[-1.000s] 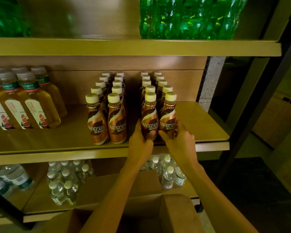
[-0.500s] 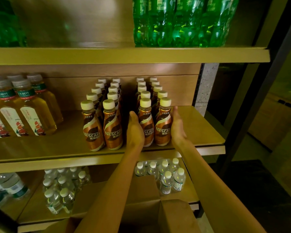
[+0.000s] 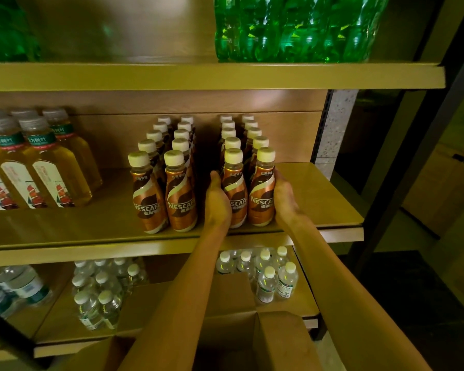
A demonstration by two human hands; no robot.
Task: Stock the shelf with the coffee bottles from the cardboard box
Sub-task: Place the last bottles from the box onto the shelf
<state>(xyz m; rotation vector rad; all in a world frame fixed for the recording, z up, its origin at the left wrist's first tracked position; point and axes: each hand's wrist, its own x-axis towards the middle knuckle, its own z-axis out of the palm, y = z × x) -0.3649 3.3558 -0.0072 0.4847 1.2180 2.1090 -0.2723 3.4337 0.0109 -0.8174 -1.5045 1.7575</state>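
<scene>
both hands (image 3: pixel 217 202) flat against front coffee bottles (image 3: pixel 261 191)

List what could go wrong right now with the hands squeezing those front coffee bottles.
1. The front coffee bottles stand close to the shelf edge; a slip by the left hand or right hand might tip them onto the cardboard box.
2. Pushing could topple the tight rows behind.

"NESCAFE" on brown coffee bottles (image 3: pixel 181 194), middle shelf (image 3: pixel 332 210) front edge (Chinese characters beneath); tea bottles (image 3: pixel 48 167) labels Chinese.
</scene>
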